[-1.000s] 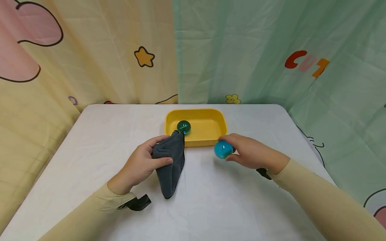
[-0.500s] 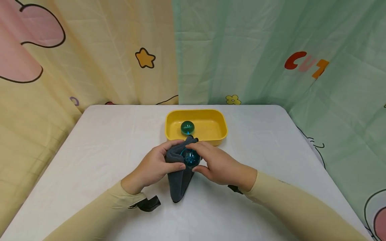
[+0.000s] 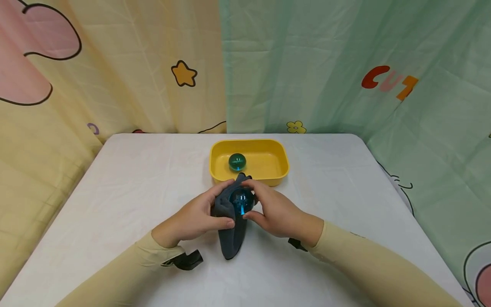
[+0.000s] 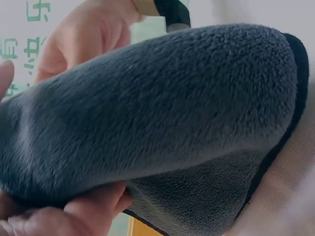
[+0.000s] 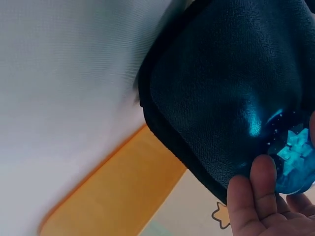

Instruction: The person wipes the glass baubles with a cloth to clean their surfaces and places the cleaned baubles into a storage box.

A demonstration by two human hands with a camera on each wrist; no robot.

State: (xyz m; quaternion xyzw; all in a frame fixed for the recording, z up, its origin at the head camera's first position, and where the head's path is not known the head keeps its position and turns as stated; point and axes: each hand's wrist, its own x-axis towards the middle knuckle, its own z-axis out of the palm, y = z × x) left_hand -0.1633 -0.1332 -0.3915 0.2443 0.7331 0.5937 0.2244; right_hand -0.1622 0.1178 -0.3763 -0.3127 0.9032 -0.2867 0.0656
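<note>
My left hand (image 3: 195,215) grips a dark grey plush cloth (image 3: 232,238), its thumb on the near side and its fingers behind. A clear blue ball (image 3: 242,200) lies against the cloth, held between the thumb and fingers of my right hand (image 3: 278,209). In the right wrist view the ball (image 5: 293,157) shows a pale flower-like shape inside, and the cloth (image 5: 226,93) spreads behind it. The cloth (image 4: 162,103) fills most of the left wrist view and hides the ball there. Its lower corner hangs down toward the table in the head view.
Just beyond my hands a yellow tray (image 3: 268,162) stands on the white-covered table (image 3: 153,170). Inside it, toward the left, sits a green ball (image 3: 237,162). A printed curtain (image 3: 268,64) rises behind the table's far edge.
My right hand has brought the blue ball leftward from the tray's front right corner to the cloth. The left hand has shifted slightly right, and the cloth now wraps the ball's left side.
</note>
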